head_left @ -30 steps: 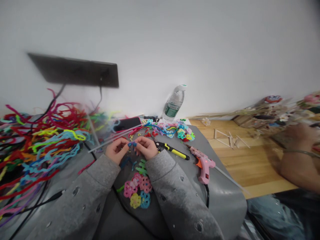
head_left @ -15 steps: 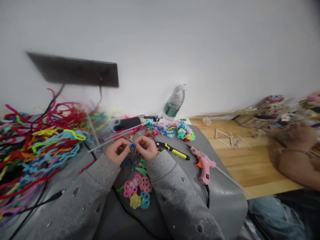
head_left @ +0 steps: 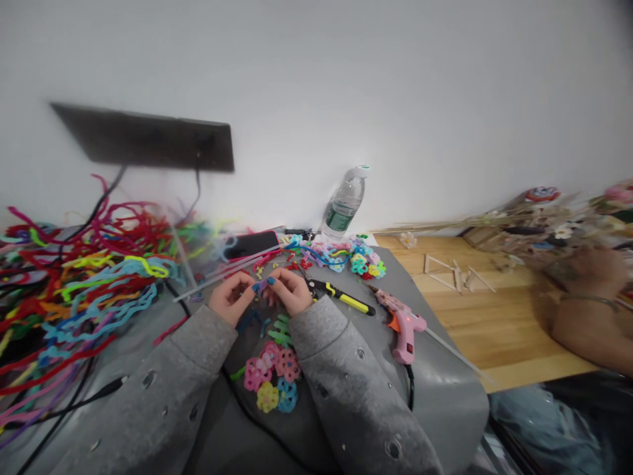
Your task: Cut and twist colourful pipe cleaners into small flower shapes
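Observation:
Both hands meet over the grey tabletop, thumbs and fingertips close together. Pinched between them is a small purple pipe cleaner piece, its shape mostly covered by the fingers. My left hand grips it from the left, my right hand from the right. Dark blue pipe cleaner pieces lie just below the fingers. Nearer to me are a green leaf-like piece and a bunch of pipe cleaner flowers in pink, yellow and blue.
Loose pipe cleaners heap at left. Pliers and a pink glue gun with a cord lie right. Behind stand a water bottle and more flowers. Another person's arm rests by a wooden table.
My fingertips have shifted slightly on the small piece, with the right thumb turned so its blue nail shows. More of the purple piece is visible; the hands stay in place.

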Motion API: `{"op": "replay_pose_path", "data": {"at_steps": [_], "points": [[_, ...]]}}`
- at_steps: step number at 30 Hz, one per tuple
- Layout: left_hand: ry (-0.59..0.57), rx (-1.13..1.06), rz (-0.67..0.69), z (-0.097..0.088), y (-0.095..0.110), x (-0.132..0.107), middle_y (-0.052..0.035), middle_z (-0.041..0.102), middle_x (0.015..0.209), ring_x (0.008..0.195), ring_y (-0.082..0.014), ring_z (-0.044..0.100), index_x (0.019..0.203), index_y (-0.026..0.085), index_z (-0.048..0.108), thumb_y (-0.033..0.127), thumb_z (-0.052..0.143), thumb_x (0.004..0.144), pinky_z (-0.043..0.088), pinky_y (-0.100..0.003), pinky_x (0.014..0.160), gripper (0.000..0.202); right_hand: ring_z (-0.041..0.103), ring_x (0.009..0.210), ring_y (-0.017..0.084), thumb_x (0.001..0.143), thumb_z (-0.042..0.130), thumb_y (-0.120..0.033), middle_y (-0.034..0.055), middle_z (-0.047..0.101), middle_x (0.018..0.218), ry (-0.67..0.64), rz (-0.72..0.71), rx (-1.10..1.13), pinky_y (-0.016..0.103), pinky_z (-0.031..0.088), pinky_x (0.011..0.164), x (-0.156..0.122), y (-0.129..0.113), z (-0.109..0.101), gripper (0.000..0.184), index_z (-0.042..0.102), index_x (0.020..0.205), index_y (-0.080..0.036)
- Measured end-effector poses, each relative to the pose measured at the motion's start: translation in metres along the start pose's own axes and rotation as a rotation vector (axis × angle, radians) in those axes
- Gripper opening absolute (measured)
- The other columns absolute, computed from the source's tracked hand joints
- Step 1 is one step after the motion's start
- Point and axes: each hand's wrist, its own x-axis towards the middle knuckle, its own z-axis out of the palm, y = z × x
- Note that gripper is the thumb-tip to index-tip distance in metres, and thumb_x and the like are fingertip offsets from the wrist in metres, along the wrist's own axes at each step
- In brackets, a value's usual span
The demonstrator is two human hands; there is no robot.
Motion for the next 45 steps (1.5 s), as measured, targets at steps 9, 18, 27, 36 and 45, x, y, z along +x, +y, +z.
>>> {"op": "replay_pose_path", "data": {"at_steps": [9,18,27,36,45], "points": [[-0.024,-0.068,-0.016,0.0029,-0.0039,-0.0028,-0.0014,0.063,0.077,0.070,-0.0133,0.060,0.088,0.017,0.060,0.023,0.063,0.069,0.048,-0.022,0.062,0.021,0.045,0.038,0.005,0.069,0.066,-0.050,-0.0050,0.054,0.053,-0.018,0.020,0.032,0.018,0.036,0.037,-0.0005,0.0006,-0.0029,0.036,0.049,0.070,-0.018],[-0.072,0.038,0.165,-0.0029,-0.0078,-0.0024,0.0006,0.060,0.072,0.063,-0.0105,0.057,0.080,0.017,0.061,0.016,0.062,0.071,0.048,-0.021,0.059,0.009,0.042,0.035,0.005,0.065,0.067,-0.049,-0.0065,0.052,0.047,-0.052,0.091,0.049,0.017,0.034,0.036,-0.0002,-0.0023,-0.0015,0.037,0.049,0.068,-0.017],[-0.096,-0.015,0.168,-0.0026,-0.0069,-0.0020,0.0003,0.059,0.068,0.063,-0.0116,0.056,0.075,0.017,0.061,0.016,0.063,0.069,0.048,-0.022,0.059,0.007,0.041,0.034,0.004,0.062,0.069,-0.052,-0.0080,0.049,0.044,-0.074,0.114,0.048,0.017,0.032,0.035,-0.0003,-0.0039,-0.0006,0.040,0.049,0.068,-0.017],[-0.102,0.019,0.125,-0.0048,-0.0033,-0.0019,-0.0006,0.061,0.067,0.065,-0.0134,0.058,0.072,0.017,0.062,0.019,0.066,0.067,0.052,-0.025,0.063,0.006,0.041,0.033,0.004,0.063,0.068,-0.052,-0.0084,0.049,0.044,-0.071,0.132,0.047,0.017,0.032,0.034,-0.0012,-0.0049,0.0004,0.040,0.050,0.067,-0.018],[-0.112,0.025,0.151,-0.0056,-0.0041,-0.0026,-0.0009,0.061,0.067,0.064,-0.0129,0.059,0.071,0.017,0.063,0.019,0.066,0.068,0.052,-0.023,0.061,0.005,0.042,0.033,0.004,0.062,0.070,-0.053,-0.0085,0.049,0.044,-0.092,0.141,0.074,0.016,0.032,0.034,-0.0009,-0.0041,0.0008,0.041,0.050,0.067,-0.017]]}}
